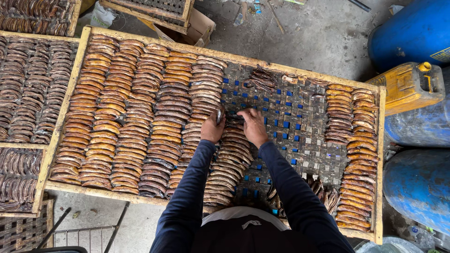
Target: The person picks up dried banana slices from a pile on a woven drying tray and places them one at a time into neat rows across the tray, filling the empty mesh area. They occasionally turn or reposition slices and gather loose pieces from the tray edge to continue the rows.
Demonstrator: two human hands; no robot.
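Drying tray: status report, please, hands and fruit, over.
Left hand holds one banana piece. Right hand flat on row end. Woven tray part bare.

Cardboard box (200, 24) top centre; yellow label (442, 55) on blue drum (412, 33).

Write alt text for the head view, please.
Seen from above, a person's left hand and right hand lay dried brown fish in rows on a wood-framed woven rack; blue drums stand at right.
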